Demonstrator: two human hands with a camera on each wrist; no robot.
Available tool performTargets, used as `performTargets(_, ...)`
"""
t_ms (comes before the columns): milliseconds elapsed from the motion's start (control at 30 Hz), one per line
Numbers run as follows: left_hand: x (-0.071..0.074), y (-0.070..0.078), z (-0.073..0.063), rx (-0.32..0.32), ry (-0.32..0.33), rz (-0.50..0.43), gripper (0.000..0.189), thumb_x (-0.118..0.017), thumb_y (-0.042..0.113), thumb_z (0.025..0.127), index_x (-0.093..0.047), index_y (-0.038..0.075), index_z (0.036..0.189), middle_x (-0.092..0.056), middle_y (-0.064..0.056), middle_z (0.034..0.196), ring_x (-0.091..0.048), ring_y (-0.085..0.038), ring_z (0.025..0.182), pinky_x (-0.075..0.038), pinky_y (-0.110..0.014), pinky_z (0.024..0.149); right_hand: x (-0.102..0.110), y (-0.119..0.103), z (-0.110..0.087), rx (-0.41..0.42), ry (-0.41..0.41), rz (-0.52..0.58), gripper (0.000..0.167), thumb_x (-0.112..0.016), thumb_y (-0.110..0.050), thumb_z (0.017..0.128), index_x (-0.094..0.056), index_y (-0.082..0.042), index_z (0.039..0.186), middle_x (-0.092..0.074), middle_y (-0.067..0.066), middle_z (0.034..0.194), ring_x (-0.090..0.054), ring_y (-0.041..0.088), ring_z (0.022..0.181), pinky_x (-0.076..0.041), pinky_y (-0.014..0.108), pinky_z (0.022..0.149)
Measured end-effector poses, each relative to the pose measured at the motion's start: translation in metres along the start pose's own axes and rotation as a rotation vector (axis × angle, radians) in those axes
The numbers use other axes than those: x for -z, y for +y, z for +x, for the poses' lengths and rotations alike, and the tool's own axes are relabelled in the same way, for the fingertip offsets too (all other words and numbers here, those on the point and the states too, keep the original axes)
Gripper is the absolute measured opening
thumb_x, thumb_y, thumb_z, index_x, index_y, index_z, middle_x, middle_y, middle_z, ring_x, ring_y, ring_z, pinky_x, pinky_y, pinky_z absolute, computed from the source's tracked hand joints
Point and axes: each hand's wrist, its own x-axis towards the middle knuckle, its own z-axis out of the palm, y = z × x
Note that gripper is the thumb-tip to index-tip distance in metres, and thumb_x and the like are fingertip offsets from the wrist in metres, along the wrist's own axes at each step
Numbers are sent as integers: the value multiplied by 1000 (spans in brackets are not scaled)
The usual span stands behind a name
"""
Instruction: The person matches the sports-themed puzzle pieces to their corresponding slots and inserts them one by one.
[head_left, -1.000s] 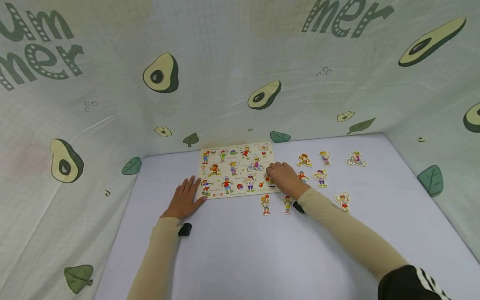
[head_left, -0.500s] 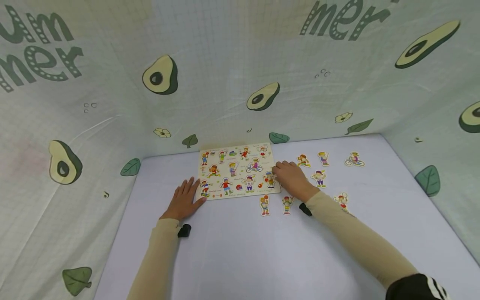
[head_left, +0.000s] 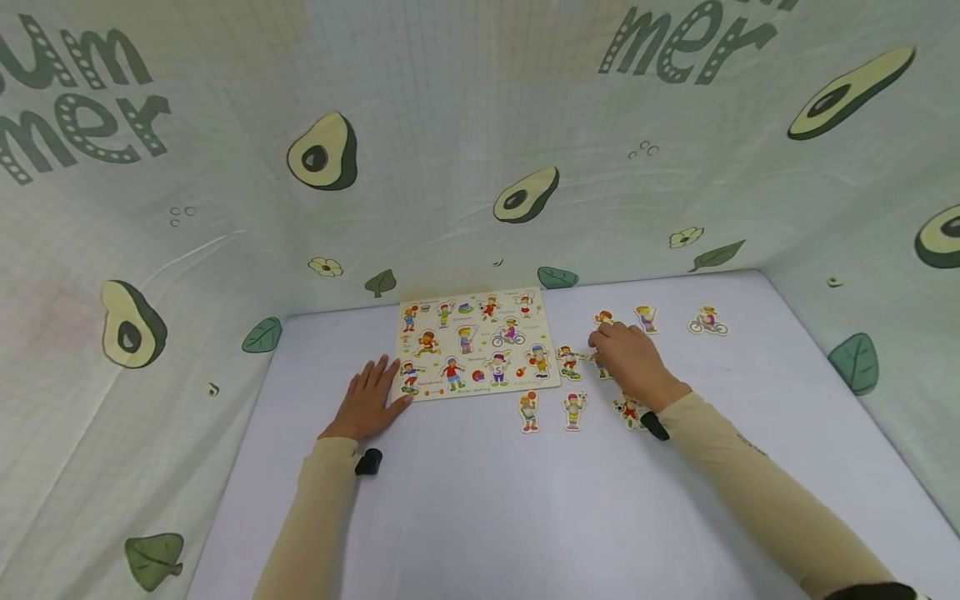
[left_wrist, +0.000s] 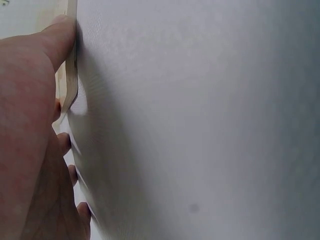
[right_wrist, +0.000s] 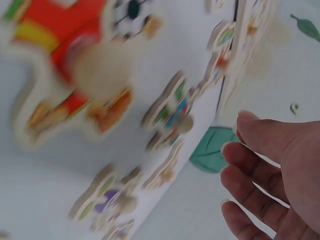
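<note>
My left hand (head_left: 362,402) lies flat with fingers spread at the left edge of a picture puzzle board (head_left: 483,333). In the left wrist view its thumb (left_wrist: 62,37) rests on the board's wooden edge. My right hand (head_left: 633,358) hovers over the loose puzzle pieces right of the board, partly hiding some. In the right wrist view its fingers are loosely bent with nothing between them. A football player piece (right_wrist: 90,65) with a round wooden knob shows large there. In the head view, a skateboarder piece (head_left: 570,363) lies between board and right hand.
A basketball player piece (head_left: 528,412) and a green-and-yellow figure piece (head_left: 574,411) lie in front of the board. Farther right are a purple-trousered figure piece (head_left: 647,319) and a cyclist piece (head_left: 707,321). A patterned cloth (head_left: 435,208) rises behind the white table (head_left: 465,500).
My right hand has moved right from the board's lower right corner to over the loose pieces, uncovering the skateboarder piece. My left hand has stayed in place.
</note>
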Motion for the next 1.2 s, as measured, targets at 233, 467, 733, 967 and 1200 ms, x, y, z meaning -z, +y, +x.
performTargets(233,-3,-3,2,6,-1,18,82,-57,45,108,-20,5,169,-9,-23,176,-5,-47,162,-5,-63,130,4,28,-16,-49,9,0,23,-82,-4,91,-73,1,112,-70,16,108,-66,37,106,-55,54,93)
performTargets(467,-1,0,2,0,8,2,82,-58,45,107,-23,5,168,-12,-24,176,-8,-48,161,-7,-63,130,3,49,-29,-60,20,36,23,-84,-3,87,-72,1,106,-69,15,101,-65,38,97,-54,54,80)
performTargets(733,1,2,-1,2,10,8,80,-58,43,107,-23,4,168,-12,-24,175,-8,-48,161,-7,-63,130,0,55,-34,-79,-33,47,21,-82,-2,89,-73,1,107,-68,15,99,-65,38,95,-54,55,79)
performTargets(967,-1,0,-1,10,0,2,81,-58,43,107,-21,4,169,-10,-24,176,-6,-48,161,-5,-63,130,-3,56,-31,-76,-48,56,21,-83,0,88,-73,3,106,-71,16,99,-67,38,94,-56,55,79)
performTargets(1200,-1,1,0,11,3,7,81,-58,43,107,-21,5,169,-11,-23,176,-6,-47,162,-5,-63,130,-6,55,-29,-68,-47,54,17,-83,1,87,-73,2,101,-72,15,95,-67,36,89,-56,53,76)
